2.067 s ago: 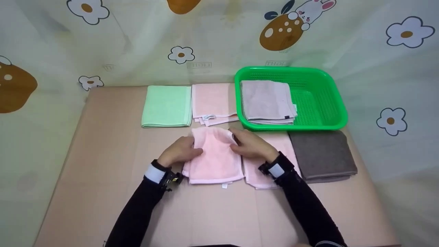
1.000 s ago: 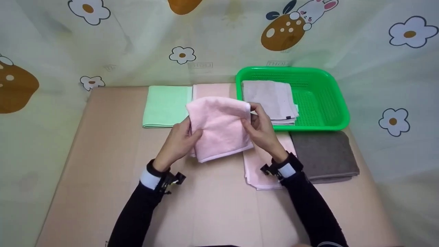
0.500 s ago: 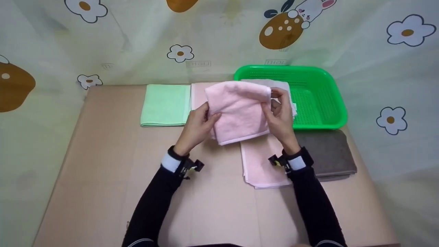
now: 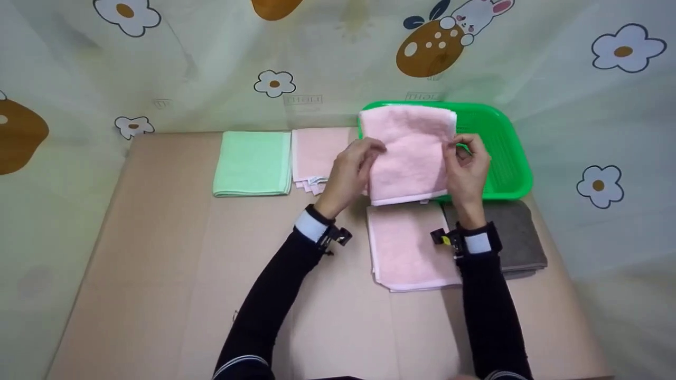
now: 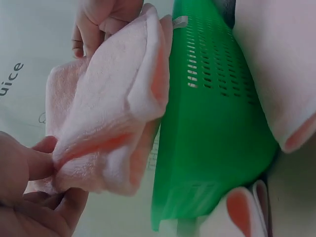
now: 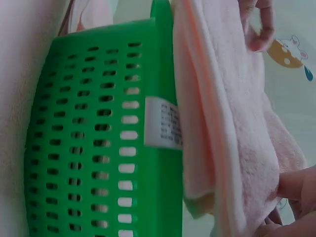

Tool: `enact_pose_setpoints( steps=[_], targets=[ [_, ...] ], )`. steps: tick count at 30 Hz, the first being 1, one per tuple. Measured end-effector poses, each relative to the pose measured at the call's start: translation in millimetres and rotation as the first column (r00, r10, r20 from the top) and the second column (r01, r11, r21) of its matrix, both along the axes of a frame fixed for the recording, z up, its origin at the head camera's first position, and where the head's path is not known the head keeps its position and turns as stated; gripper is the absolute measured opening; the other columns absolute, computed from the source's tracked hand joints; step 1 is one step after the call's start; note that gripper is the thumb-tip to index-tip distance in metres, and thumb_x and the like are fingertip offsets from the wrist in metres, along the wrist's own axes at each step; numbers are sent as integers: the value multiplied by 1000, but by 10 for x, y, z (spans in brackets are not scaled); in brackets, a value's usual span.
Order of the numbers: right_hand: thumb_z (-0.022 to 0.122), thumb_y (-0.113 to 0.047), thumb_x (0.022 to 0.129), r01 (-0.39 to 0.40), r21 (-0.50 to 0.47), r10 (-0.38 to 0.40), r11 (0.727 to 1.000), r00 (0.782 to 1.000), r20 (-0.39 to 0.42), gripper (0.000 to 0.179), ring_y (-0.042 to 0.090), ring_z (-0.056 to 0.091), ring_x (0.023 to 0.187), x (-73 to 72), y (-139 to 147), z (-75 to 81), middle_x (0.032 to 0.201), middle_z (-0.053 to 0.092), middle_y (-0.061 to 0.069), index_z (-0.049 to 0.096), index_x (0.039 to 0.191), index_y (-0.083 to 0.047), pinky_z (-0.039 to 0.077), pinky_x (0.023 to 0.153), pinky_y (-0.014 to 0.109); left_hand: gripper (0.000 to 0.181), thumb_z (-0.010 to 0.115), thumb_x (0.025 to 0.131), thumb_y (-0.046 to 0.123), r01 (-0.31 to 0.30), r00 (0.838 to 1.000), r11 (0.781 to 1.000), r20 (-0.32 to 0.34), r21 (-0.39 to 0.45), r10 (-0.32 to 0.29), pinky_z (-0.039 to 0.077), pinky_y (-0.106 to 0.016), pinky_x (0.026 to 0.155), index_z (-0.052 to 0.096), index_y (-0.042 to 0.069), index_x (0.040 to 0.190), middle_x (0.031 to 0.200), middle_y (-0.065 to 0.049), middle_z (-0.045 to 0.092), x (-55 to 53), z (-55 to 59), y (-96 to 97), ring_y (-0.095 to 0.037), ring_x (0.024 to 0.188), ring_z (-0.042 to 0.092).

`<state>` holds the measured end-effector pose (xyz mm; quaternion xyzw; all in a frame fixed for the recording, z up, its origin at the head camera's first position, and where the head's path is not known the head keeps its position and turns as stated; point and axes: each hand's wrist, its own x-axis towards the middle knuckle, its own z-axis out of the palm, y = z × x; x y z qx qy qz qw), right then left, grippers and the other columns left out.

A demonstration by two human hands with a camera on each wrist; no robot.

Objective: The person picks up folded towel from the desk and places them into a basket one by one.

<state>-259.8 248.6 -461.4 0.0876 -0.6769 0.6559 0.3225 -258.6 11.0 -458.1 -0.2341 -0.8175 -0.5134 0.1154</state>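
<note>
Facing the person point(image 4: 494, 311), white hem point(image 4: 405, 200) of held, squarish pink towel point(image 4: 411, 155).

Left hand point(image 4: 351, 168) pinches the towel point(image 4: 409, 153) at its left edge, right hand point(image 4: 470, 168) at its right. Both arms point(image 4: 264, 311) are outstretched.

Passage is left over the table's point(image 4: 142, 274) left side | basket point(image 4: 522, 169) mouth is screened at left by the held pink towel point(image 4: 409, 158) (right end is left uncovered, beside the right hand point(image 4: 470, 169)) | rear is closed off by the printed sheet point(image 4: 211, 53)
</note>
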Motion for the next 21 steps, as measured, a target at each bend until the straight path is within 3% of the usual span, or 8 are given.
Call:
enact_pose_setpoints(
  steps=[3,7,11,16,21],
  targets=[
    [63,12,95,43,14,-43,999,999,0,11,20,72,86,-6,50,-8,101,65,16,66,105,16,55,77,24,29,52,107,5,41,998,999,43,-9,-41,46,-28,109,64,8,132,136,-8,65,-58,-7,69,-19,132,58],
    [64,8,97,86,46,-88,995,996,31,16,15,74,91,-9,94,-5,107,68,12,69,111,13,57,83,23,39,50,106,2,82,990,997,117,-1,-82,37,-27,117,56,9,144,147,-8,57,-115,-3,133,-16,143,48],
    [61,6,99,101,84,-107,991,992,66,22,10,73,94,-18,126,-15,116,68,20,69,119,11,55,83,20,53,54,99,0,124,978,992,165,13,-125,32,-29,122,49,9,152,155,-8,50,-158,2,183,-15,148,40],
    [63,8,96,53,137,-64,989,995,81,34,14,69,101,-42,168,-63,131,64,28,64,130,13,54,85,17,72,60,92,0,147,971,989,194,-33,-138,39,-34,115,39,14,159,158,-10,44,-209,-25,226,-18,137,45],
    [72,10,89,-31,164,16,986,996,91,49,27,58,132,-62,211,-100,139,59,27,61,136,10,47,110,25,77,57,92,-1,152,970,984,203,-90,-131,44,-38,108,33,14,163,164,-17,36,-259,-58,259,-24,135,46]
  ],
)
